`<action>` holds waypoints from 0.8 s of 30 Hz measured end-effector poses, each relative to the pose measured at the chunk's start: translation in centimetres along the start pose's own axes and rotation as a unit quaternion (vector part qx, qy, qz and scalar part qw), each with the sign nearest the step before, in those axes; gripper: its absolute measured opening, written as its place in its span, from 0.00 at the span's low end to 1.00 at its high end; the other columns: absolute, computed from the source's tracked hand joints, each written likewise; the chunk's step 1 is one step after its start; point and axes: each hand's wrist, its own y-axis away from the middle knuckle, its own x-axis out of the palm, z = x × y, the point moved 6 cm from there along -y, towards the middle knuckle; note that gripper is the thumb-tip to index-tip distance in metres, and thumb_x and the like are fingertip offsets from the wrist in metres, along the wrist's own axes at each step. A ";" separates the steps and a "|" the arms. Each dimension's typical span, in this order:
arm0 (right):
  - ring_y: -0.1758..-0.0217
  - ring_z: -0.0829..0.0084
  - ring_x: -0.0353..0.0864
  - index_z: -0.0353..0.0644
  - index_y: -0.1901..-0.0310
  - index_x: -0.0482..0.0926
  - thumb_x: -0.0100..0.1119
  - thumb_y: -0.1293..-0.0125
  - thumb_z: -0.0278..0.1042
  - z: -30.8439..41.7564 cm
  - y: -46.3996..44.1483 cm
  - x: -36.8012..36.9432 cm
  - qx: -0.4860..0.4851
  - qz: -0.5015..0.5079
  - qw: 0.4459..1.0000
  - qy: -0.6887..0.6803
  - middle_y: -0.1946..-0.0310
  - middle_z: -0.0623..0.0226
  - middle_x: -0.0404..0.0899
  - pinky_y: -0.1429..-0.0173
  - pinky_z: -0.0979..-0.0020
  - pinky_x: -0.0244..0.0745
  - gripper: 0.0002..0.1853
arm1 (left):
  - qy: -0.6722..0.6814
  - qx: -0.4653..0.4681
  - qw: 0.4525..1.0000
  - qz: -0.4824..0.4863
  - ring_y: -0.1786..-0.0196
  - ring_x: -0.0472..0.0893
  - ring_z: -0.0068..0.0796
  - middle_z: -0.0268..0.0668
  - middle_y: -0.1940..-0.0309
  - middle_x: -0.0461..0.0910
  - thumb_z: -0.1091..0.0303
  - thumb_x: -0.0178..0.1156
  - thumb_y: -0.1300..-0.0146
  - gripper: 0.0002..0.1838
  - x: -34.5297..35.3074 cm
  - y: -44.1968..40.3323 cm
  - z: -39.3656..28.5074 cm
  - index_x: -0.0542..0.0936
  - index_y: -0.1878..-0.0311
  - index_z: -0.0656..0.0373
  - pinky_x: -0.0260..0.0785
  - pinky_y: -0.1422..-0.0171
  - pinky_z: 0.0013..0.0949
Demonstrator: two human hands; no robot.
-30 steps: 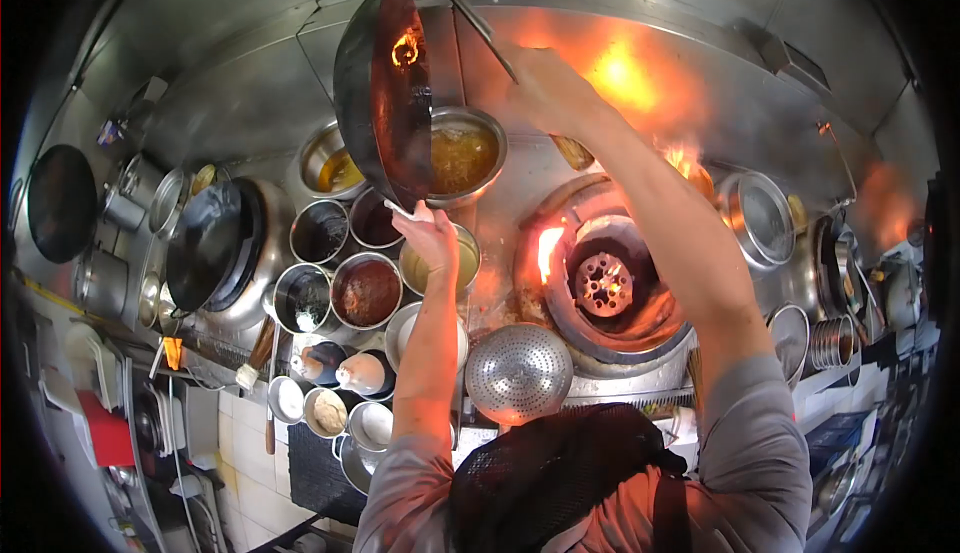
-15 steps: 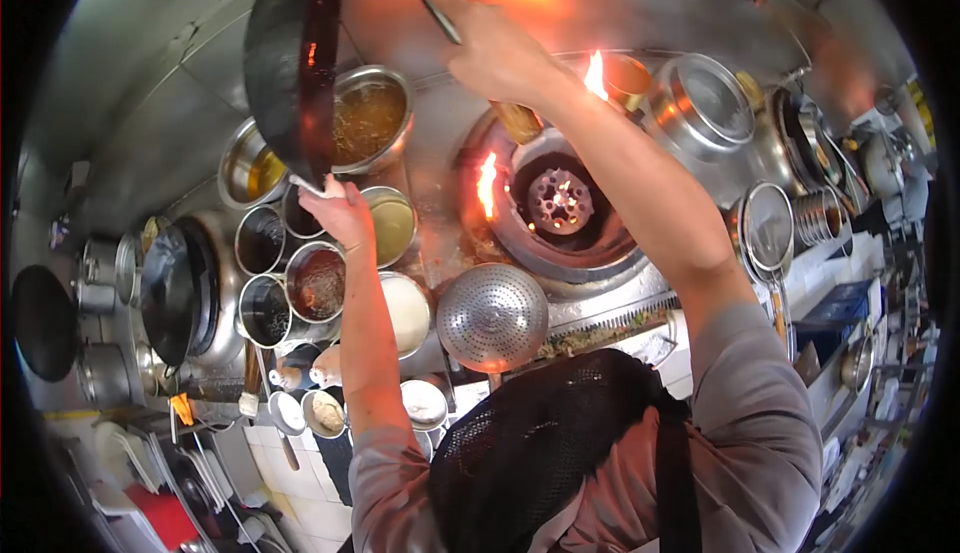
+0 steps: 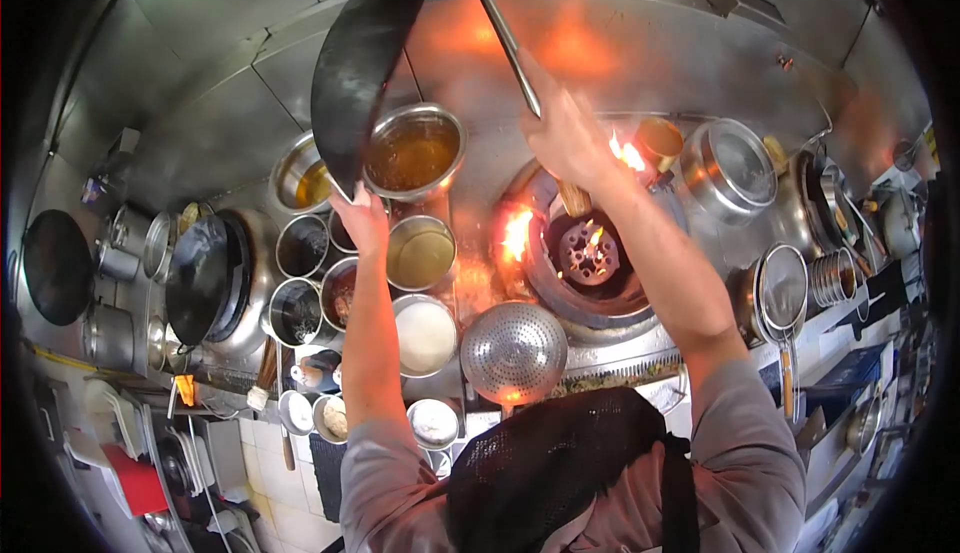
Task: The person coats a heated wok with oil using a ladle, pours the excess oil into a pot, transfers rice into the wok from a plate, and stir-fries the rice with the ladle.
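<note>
Aloft, a Black Wok Leans Near the Steel Bowls

From where I stand, a large black round-bottomed wok (image 3: 355, 73) is up on edge, steeply tilted, its curved outside facing left. The person's left hand (image 3: 362, 221) has its grip pinched at the wok's lower end, where a thin pale strip shows; I can't tell what that strip is. The right hand (image 3: 570, 143) has its grip wrapped around a long slim metal rod (image 3: 505, 38), whose far end reaches the wok's upper rim. Below that fist pokes a brown wooden handle end (image 3: 574, 199), above the round, fire-darkened burner (image 3: 590, 255).

Near the wok's lower end, two shiny round steel bowls (image 3: 428, 121) of amber liquid sit side by side on the steel worktop (image 3: 487, 178); whether the wok touches either, I can't say. Orange flames (image 3: 517, 236) lick up at the burner's left. Just in front lies a round perforated metal strainer (image 3: 513, 353), and left of that stands a pot of creamy white contents (image 3: 425, 335).
</note>
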 end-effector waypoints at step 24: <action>0.81 0.77 0.72 0.35 0.25 0.49 0.53 0.31 0.31 -5.4 12.5 19.0 0.345 0.261 0.837 -0.335 0.77 0.68 0.71 0.80 0.69 0.72 0.37 | 0.546 -0.556 0.510 0.365 0.63 0.78 0.31 0.40 0.61 0.74 0.68 0.61 0.40 0.21 -1.4 38.4 -26.2 0.64 0.46 0.58 0.73 0.64 0.36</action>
